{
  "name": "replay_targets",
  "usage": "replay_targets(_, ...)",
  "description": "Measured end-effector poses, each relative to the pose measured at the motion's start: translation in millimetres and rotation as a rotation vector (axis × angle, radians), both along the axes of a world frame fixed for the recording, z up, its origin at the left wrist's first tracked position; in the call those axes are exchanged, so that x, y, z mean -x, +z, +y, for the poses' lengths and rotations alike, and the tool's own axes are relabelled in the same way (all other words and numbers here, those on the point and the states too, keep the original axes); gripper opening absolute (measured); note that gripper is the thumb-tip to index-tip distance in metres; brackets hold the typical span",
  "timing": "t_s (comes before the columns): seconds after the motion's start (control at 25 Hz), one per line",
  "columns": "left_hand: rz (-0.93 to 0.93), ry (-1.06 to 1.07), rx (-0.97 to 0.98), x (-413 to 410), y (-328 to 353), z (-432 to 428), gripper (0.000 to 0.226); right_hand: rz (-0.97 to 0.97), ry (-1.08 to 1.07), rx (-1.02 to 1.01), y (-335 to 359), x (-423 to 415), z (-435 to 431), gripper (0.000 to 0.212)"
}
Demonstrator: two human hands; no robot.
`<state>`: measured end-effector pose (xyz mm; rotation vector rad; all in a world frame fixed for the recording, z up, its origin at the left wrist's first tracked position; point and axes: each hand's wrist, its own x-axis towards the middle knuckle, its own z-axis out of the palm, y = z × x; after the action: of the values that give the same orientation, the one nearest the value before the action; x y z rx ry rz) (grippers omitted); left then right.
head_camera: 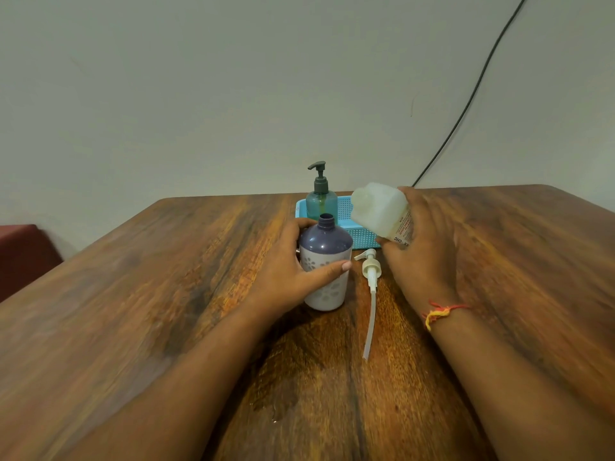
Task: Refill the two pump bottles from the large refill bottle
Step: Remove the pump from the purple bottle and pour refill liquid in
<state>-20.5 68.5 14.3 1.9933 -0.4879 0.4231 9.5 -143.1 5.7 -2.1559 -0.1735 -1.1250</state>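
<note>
Head view. The left hand (pixel 293 274) is wrapped around the purple pump bottle (pixel 325 266), which stands upright on the wooden table (pixel 166 294) with its neck open and its pump removed. The right hand (pixel 419 241) is clamped on the large refill bottle (pixel 379 209), held off the table and tilted, to the right of the open neck and slightly above it. Whether its cap is on cannot be told.

Handling, as a judgement: the refill bottle appears to be translucent, fairly stiff plastic holding pale liquid; it is likely the heaviest item and may turn slippery if soap runs down it. A grip across the body, as shown, suits it. The purple bottle looks light and could tip, so bracing its lower body is advisable. The neck is narrow; a slow pour is required.

Surroundings: the white pump (pixel 370 271) with its dip tube lies flat on the table between the two hands, just beside the purple bottle. The teal pump bottle (pixel 321 202), pump fitted, stands in the blue basket (pixel 356 234) behind. A black cable (pixel 472 91) runs down the wall. Nothing blocks the open neck.
</note>
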Motion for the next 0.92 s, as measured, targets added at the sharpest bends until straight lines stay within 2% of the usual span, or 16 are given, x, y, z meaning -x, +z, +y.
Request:
replay_targets(0.36,-0.078,-0.015,-0.018,-1,-1,2,0.077,-0.085,-0.031,0.162,9,10,4,0.084)
replay_targets(0.92,-0.107,-0.023,-0.041,-3,-2,3,0.075,-0.173,-0.069,0.224,15,15,3,0.091)
